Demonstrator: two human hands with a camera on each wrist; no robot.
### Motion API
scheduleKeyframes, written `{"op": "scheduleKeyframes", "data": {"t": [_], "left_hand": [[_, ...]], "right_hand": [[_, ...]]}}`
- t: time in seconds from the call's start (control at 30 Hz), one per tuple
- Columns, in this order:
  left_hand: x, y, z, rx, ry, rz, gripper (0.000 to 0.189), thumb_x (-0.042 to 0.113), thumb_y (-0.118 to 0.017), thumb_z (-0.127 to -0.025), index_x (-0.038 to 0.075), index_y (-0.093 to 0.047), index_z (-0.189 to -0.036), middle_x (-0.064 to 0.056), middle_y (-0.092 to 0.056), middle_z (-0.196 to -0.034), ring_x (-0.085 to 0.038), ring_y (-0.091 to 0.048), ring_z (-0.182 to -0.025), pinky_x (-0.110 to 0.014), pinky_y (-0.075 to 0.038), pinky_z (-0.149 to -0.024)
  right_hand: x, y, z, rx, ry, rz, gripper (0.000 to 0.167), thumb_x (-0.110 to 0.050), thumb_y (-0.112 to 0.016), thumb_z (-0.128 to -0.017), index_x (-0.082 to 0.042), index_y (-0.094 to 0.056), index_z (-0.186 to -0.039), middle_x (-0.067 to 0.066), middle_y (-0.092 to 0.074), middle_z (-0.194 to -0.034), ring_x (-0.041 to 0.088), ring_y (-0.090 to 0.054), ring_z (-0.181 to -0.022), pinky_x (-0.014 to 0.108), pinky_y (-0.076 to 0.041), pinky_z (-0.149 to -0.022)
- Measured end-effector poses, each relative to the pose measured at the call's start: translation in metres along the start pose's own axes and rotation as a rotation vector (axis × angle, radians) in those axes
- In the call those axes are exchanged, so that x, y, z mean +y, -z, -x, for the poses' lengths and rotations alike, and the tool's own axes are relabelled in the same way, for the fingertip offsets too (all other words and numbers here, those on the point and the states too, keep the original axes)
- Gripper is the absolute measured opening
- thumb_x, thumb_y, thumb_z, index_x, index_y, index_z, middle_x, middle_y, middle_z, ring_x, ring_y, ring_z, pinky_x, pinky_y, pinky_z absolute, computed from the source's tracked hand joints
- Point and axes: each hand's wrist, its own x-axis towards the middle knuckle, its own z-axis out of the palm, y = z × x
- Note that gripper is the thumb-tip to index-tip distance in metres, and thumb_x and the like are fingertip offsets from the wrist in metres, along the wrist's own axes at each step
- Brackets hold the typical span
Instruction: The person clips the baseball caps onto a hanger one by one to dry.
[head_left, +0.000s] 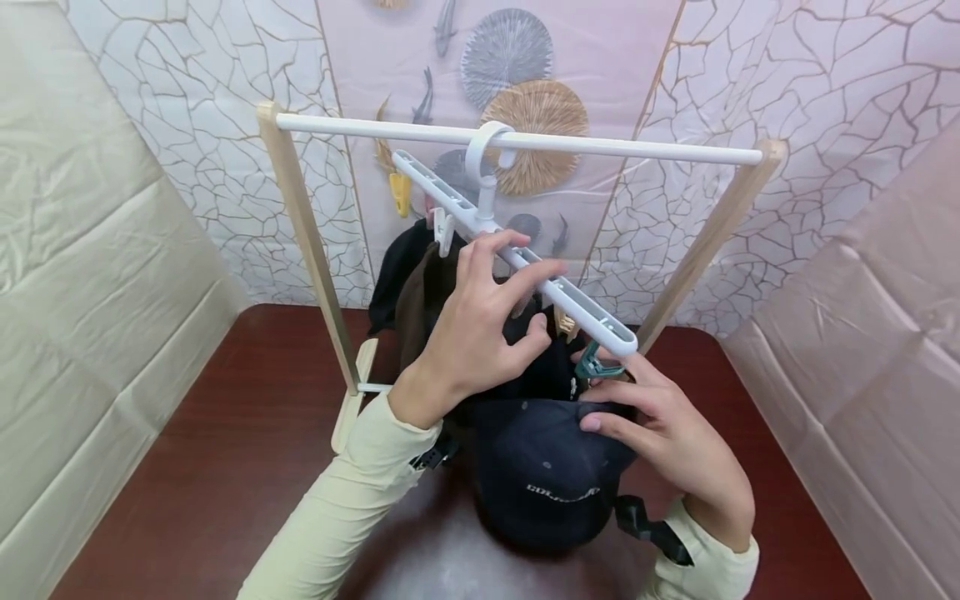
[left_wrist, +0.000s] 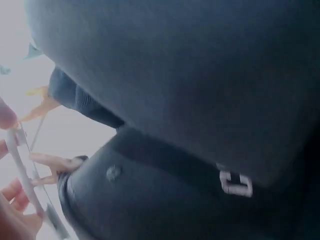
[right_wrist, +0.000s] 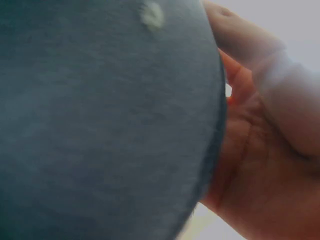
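A white clip hanger (head_left: 588,312) hangs at a slant by its hook from a white rail. My left hand (head_left: 480,321) holds the hanger near its middle, fingers over the bar and thumb below it. At the near end dangles a green clip (head_left: 596,364). Beneath it, my right hand (head_left: 667,421) pinches the edge of a navy cap (head_left: 551,475) with light lettering, thumb on the near side. The cap's fabric (right_wrist: 110,120) fills much of the right wrist view. Whether the green clip bites the cap is hidden by my fingers.
Behind hang more dark caps (head_left: 401,267), with a white clip (head_left: 442,232) and a yellow clip (head_left: 400,194) along the hanger. The rack has a white rail (head_left: 637,148) and wooden posts (head_left: 307,242). It stands on a reddish-brown table (head_left: 202,442) between draped side walls.
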Motion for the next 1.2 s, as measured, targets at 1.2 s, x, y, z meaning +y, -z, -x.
{"op": "scheduleKeyframes", "data": {"t": [1.2], "left_hand": [[0.063,0.043,0.069,0.058,0.362,0.465,0.029,0.01,-0.084,-0.09,0.011,-0.075,-0.118,0.001,-0.071,-0.109,-0.018,-0.063,-0.104,-0.035,-0.052,-0.095]], "right_hand": [[-0.051,-0.053,-0.031,-0.056,0.112,0.057,0.031,-0.021,-0.084,-0.09,-0.02,-0.076,-0.119,0.004,-0.057,-0.132,0.014,-0.06,-0.11,0.022,-0.049,-0.092]]}}
